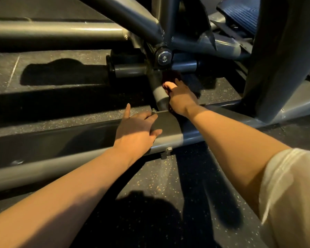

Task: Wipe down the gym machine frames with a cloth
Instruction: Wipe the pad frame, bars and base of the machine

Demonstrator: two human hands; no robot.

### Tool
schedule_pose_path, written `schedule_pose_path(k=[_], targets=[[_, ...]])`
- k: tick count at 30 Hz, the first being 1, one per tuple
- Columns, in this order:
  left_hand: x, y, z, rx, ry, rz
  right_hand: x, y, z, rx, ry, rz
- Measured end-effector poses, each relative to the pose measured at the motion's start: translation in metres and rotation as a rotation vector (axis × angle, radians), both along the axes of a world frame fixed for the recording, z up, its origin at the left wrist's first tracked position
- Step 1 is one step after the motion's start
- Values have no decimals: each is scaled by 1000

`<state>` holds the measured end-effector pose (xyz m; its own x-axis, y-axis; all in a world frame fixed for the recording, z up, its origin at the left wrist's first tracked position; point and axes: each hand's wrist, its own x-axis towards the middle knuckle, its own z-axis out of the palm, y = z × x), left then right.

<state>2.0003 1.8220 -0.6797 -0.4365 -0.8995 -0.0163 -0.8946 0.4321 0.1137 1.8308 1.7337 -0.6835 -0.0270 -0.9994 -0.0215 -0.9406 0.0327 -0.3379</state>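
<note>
Speckled rubber flooring [161,178] fills the foreground, with the person's cream sleeve [292,194] at the lower right and both bare forearms reaching forward over it. Just beyond, a low grey frame rail [43,167] runs across the view, and the left hand [138,131] rests on top of it with fingers spread and mostly straight, palm down, holding nothing and apparently bracing. Past the rail, the right hand [181,99] reaches down beside a short upright frame tube [159,93] that rises toward a bolted pivot joint [164,57]; its fingers curl toward the tube, but shadow hides what lies under them. A dark reddish patch just beyond the fingertips may be the cloth [170,76], pressed against the tube's far side; it is too dim to be certain, so whether the hand is pinching it cannot be told. Further back, larger grey tubes [61,32] cross, and a ribbed foot pedal [240,13] sits at the upper right. As a judgement, the cloth would be soft, light and limp, best bunched in the palm and wrapped partway round the tube so it follows the curve. The painted steel frame looks rigid, smooth and heavy, so it should take firm pressure, though bolts and brackets near the joint could snag fabric.
</note>
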Motion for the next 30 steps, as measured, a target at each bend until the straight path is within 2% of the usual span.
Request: schedule_pose_path(k=[2, 5, 8, 11, 13, 16, 18, 25, 30], targets=[[0, 1, -1, -8, -11, 1, 5, 23, 2, -58, -104, 99], [-1, 8, -7, -68, 53, -45, 10, 79, 6, -130, -130, 139], [-12, 16, -17, -294, 188, -201, -4, 134, 7, -314, -183, 12], [-30, 26, -23, -303, 303, -274, -49, 154, 14, -422, -173, -190], [-39, 35, -25, -273, 309, -316, -82, 147, 10, -372, -158, -289], [-43, 44, -27, -242, 225, -322, -106, 130, -9, -157, -28, -340], [-39, 47, -25, -229, 209, -303, -97, 127, -16, -150, 37, -353], [39, 69, -15, -232, 140, -249, 31, 166, -25, -307, -1, 68], [134, 81, -11, -233, 157, -113, 143, 175, -23, -248, -109, 275]])
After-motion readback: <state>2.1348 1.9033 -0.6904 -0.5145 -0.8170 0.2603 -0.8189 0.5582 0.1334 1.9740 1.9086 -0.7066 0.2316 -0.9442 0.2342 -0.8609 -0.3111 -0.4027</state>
